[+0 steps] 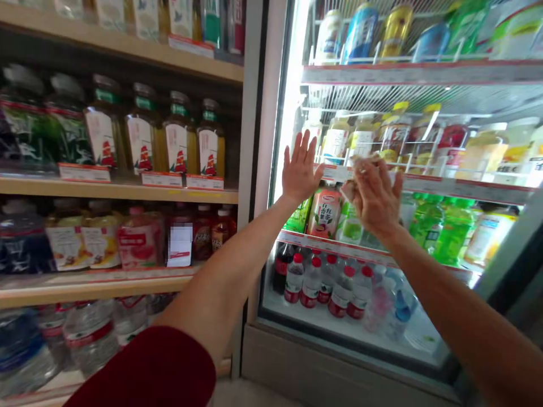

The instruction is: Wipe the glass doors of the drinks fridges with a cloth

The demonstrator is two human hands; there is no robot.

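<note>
Pale cloth: crumpled, under the right hand, before the middle rack of the cooler.
Right hand: its fingers are bent around the cloth, gripping it; the exact fingertips are blurred.
Left hand: flat, with fingers straight and slightly spread, seemingly against the glass door.
Wiping, my judgement: better to flatten the cloth, press evenly, and overlap the strokes; the left palm may leave marks, so wipe there also.
Behind the glass: red-capped bottles, lower than both hands.
</note>
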